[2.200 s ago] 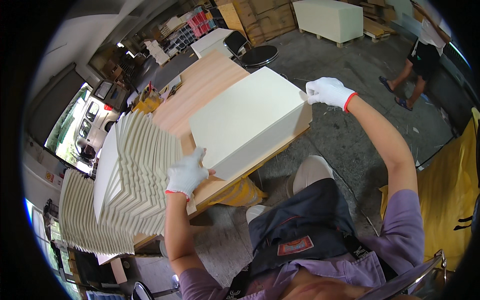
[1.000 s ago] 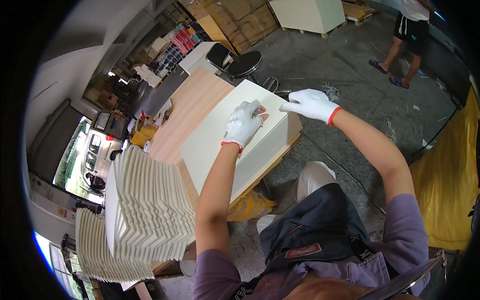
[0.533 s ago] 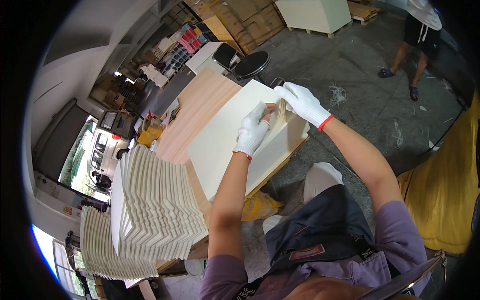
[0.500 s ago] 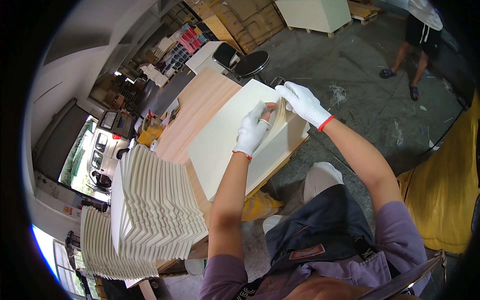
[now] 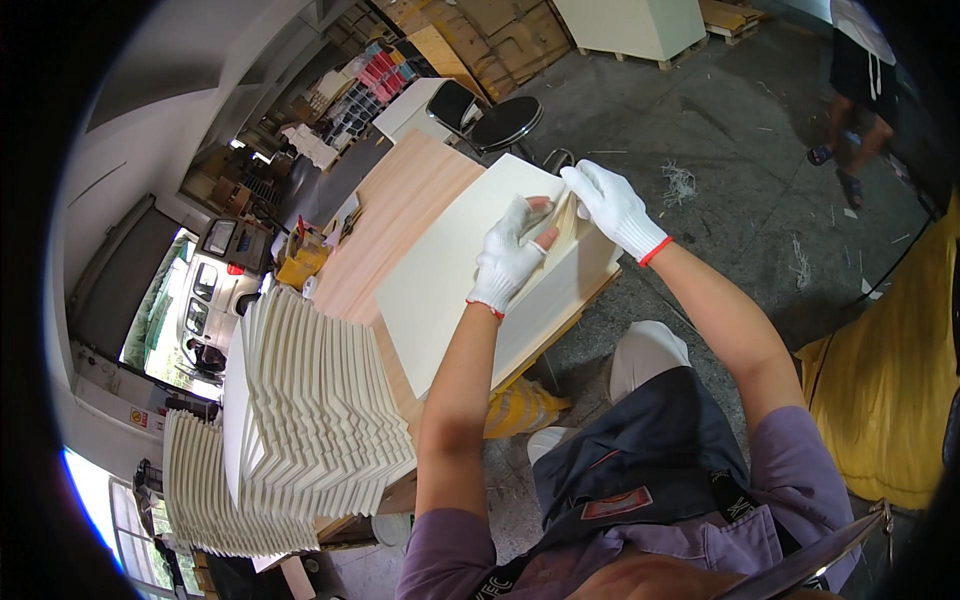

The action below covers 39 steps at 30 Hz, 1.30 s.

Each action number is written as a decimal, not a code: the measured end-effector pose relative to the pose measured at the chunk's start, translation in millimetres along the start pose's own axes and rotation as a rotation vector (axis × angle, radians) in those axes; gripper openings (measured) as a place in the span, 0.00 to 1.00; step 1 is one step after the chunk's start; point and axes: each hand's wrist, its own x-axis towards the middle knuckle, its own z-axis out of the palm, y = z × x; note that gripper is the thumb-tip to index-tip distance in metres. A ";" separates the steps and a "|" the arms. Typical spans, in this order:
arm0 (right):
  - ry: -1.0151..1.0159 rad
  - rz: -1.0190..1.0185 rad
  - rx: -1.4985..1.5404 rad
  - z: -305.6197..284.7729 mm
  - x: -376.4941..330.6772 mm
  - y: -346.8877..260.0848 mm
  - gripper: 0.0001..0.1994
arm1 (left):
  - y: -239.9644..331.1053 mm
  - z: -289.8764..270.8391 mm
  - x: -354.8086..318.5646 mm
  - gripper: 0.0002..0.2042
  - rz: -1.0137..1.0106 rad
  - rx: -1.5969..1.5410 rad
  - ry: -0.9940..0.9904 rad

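A thick stack of large cream-white paper sheets (image 5: 440,290) lies on the near end of the wooden table. My right hand (image 5: 612,212), in a white knit glove with a red cuff, grips the far right corner of the top sheets. Those sheets bend upward there, their edges fanned slightly apart. My left hand (image 5: 508,258) rests on the stack beside the bend, in a similar glove that leaves the thumb and a fingertip bare. Its thumb and fingers are apart, against the curled sheets. What lies under my right fingers is hidden.
Folded, layered cream sheets (image 5: 320,400) are piled high at the left. Beyond lie a wood-grain tabletop (image 5: 410,195), a yellow container (image 5: 300,262) and a black round stool (image 5: 507,123). Yellow cloth (image 5: 885,390) hangs at right. Another person (image 5: 862,90) stands at far right.
My left thumb and finger have spread wider against the bent sheets. My right hand keeps its hold on the corner. The other person's legs have shifted to the right.
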 end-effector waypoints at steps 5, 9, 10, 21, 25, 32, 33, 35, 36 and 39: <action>0.011 -0.032 -0.096 0.6 -1.4 -3.1 0.29 | 15.8 -0.2 -4.7 0.18 -0.071 0.135 0.020; 0.043 -0.028 -0.099 3.2 2.9 9.4 0.28 | 30.1 2.6 -6.3 0.17 -0.099 0.329 -0.004; 0.058 -0.035 -0.105 3.8 3.5 13.0 0.28 | 29.3 3.6 -5.9 0.17 -0.098 0.319 -0.001; 0.008 0.009 -0.028 0.7 -2.2 -2.0 0.26 | 10.1 -1.4 -4.9 0.17 -0.033 0.152 0.006; 0.028 -0.011 -0.070 0.0 -1.0 2.0 0.27 | 20.0 5.0 -7.1 0.16 -0.041 0.155 0.084; 0.066 -0.034 -0.050 7.1 2.3 12.7 0.26 | 26.1 4.2 -6.2 0.16 -0.096 0.355 0.013; 0.066 -0.027 -0.051 7.4 3.2 13.1 0.26 | 23.8 5.3 -6.7 0.16 -0.058 0.374 0.036; 0.062 -0.018 -0.050 7.3 3.3 13.0 0.26 | 24.1 3.6 -6.0 0.18 -0.099 0.343 0.018; 0.058 -0.015 -0.046 6.5 2.9 12.1 0.26 | 25.0 3.0 -5.4 0.19 -0.119 0.328 0.008; 0.074 -0.032 -0.059 5.7 2.9 13.0 0.27 | 20.9 2.5 -5.0 0.15 -0.103 0.314 -0.013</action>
